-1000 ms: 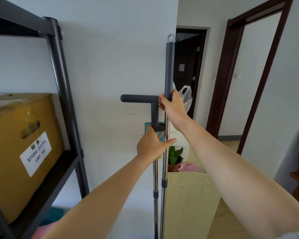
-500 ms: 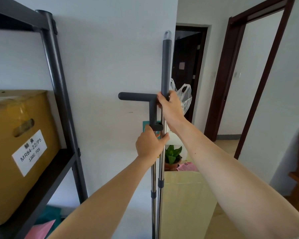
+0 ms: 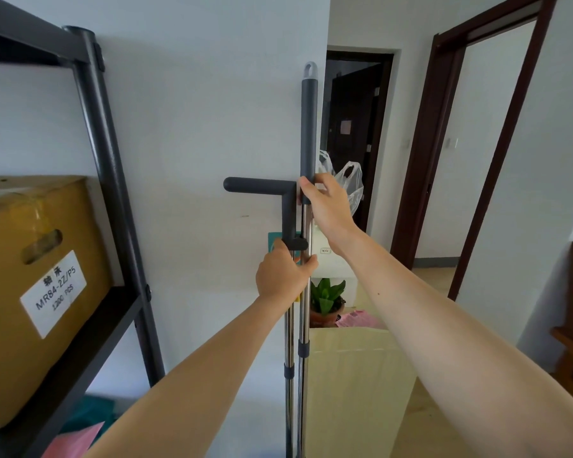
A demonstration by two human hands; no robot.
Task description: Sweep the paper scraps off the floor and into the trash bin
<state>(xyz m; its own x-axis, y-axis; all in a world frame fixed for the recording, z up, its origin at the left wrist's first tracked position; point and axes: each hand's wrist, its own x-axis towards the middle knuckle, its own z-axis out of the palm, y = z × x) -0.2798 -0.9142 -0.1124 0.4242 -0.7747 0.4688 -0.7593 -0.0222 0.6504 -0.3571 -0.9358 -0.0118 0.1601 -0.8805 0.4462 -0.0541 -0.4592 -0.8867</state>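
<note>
Two steel poles stand upright against the white wall. The taller one is the broom handle point(image 3: 309, 127), with a grey grip and a hanging loop on top. My right hand point(image 3: 328, 206) holds it at the bottom of the grip, thumb in front and fingers behind. The shorter one is the dustpan handle point(image 3: 262, 186), with a bent grey T-shaped grip. My left hand point(image 3: 283, 276) is closed around its pole just under the grip, and the thumb reaches across the broom pole. The broom head, dustpan, floor scraps and trash bin are out of view.
A black metal shelf point(image 3: 113, 180) with a labelled cardboard box point(image 3: 37, 292) stands close on the left. Behind the poles are a cream box point(image 3: 354, 375), a potted plant point(image 3: 326, 295) and a plastic bag point(image 3: 349, 180). Dark-framed doorways point(image 3: 420, 160) open to the right.
Both hands have stayed on the two poles. My right hand's fingers have loosened a little on the broom grip, and the view has shifted slightly.
</note>
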